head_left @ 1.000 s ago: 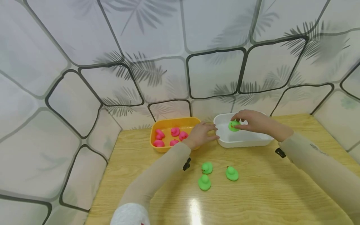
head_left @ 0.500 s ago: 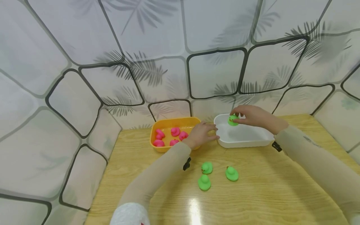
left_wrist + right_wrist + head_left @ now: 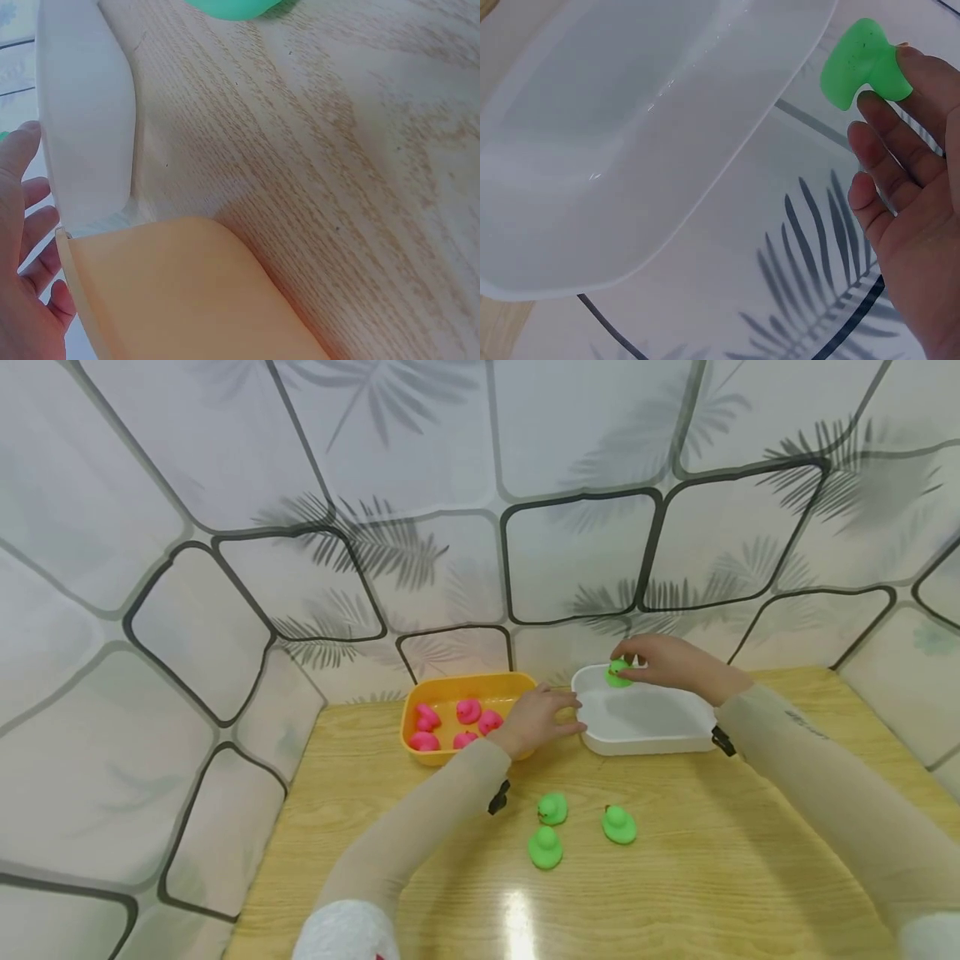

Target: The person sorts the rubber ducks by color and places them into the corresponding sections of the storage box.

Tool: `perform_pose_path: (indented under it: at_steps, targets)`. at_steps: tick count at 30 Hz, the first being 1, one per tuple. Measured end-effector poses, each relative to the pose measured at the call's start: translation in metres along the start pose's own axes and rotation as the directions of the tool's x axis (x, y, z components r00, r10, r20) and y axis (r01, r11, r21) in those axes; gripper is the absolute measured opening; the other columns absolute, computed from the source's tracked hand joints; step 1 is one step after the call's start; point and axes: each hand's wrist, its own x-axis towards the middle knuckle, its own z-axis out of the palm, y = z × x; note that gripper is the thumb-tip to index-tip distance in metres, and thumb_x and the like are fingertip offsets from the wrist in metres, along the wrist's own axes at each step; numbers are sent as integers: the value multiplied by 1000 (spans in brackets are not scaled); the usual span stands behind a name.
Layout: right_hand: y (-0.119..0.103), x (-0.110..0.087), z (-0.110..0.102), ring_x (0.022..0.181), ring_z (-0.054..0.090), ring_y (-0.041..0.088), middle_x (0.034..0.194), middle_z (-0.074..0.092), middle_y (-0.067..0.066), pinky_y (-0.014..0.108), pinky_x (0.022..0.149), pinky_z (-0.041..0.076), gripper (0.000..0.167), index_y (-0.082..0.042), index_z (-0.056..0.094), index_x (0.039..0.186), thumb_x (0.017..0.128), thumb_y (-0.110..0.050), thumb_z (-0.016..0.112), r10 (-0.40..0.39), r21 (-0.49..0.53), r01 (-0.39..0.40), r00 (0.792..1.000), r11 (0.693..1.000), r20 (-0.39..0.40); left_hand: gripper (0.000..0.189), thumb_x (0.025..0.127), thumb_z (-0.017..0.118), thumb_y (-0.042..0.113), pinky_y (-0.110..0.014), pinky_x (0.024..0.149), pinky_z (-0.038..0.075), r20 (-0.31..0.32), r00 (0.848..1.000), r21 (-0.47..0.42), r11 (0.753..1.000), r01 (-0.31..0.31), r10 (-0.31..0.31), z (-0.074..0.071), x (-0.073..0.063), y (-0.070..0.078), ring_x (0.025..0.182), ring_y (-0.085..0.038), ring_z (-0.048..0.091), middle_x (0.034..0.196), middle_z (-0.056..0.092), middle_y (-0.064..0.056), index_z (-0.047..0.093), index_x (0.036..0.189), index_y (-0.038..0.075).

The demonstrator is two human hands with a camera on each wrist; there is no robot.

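My right hand (image 3: 671, 665) pinches a green toy duck (image 3: 618, 673) between thumb and fingertips, over the back left part of the white tub (image 3: 648, 744). The right wrist view shows this duck (image 3: 862, 64) above the tub's rim, its underside towards the camera. My left hand (image 3: 534, 717) reaches over the right end of the orange tub (image 3: 431, 759), fingertips at the white tub's left rim. In the left wrist view its fingers are loosely spread along that white rim (image 3: 82, 112). Nothing lies inside the visible part of the white tub.
Several pink toy ducks (image 3: 468, 711) lie in the orange tub, some partly hidden by my left arm. On the wooden table (image 3: 675, 877) in front sit three green ducks (image 3: 545, 847). A patterned wall (image 3: 450, 577) rises behind both tubs.
My right hand has moved up and back with the green duck, from over the white tub's middle towards its back left rim. The left hand has stayed in place.
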Motion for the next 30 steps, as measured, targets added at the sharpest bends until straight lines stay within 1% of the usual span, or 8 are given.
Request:
perform_pose_path:
  at_steps: [3, 7, 13, 17, 24, 30]
  targets:
    - [3, 2, 3, 97, 67, 27, 108, 72, 9, 52, 83, 55, 23, -7, 73, 119, 101, -21, 71, 10, -3, -10, 1000, 1000, 0, 43, 101, 67, 44, -40, 126, 27, 0, 1000, -1, 1000, -5, 5, 0, 0, 0, 136, -19, 57, 143, 65, -2, 71, 133, 14]
    - [4, 3, 5, 95, 67, 28, 107, 72, 8, 53, 84, 55, 23, -7, 73, 119, 101, -21, 71, 10, -4, -10, 1000, 1000, 1, 43, 101, 68, 44, -39, 125, 29, -3, 1000, 1, 1000, -4, 4, 1, 0, 0, 136, -19, 57, 142, 66, -2, 71, 132, 14]
    - [5, 5, 7, 97, 68, 29, 109, 72, 9, 54, 85, 55, 24, -6, 73, 120, 101, -20, 71, 7, -7, -7, 1000, 1000, 5, 44, 101, 68, 46, -35, 123, 31, -3, 1000, 16, 1000, 3, -3, 2, 0, -1, 135, -18, 57, 142, 66, -1, 72, 132, 15]
    - [4, 5, 8, 97, 68, 29, 109, 72, 10, 54, 85, 55, 24, -6, 73, 120, 101, -20, 70, 4, 1, -4, 1000, 1000, 11, 44, 101, 68, 45, -36, 123, 32, -6, 1000, 16, 1000, 0, 0, 3, 0, -1, 135, -18, 58, 142, 66, -1, 72, 132, 15]
    - [4, 5, 11, 97, 67, 30, 108, 71, 9, 54, 85, 55, 25, -5, 72, 121, 101, -21, 70, 8, -4, -8, 1000, 1000, 13, 45, 101, 67, 46, -31, 115, 40, -10, 1000, 29, 1000, -3, 3, 4, 1, -1, 132, -17, 59, 141, 67, -1, 72, 132, 15]
    - [5, 5, 13, 92, 68, 27, 105, 72, 9, 52, 83, 56, 30, -1, 70, 124, 101, -19, 70, 3, -4, -3, 1000, 1000, 5, 45, 101, 67, 45, -30, 111, 43, -22, 1000, 31, 999, -15, 15, 2, 1, -1, 127, -18, 60, 138, 68, 0, 71, 133, 14]
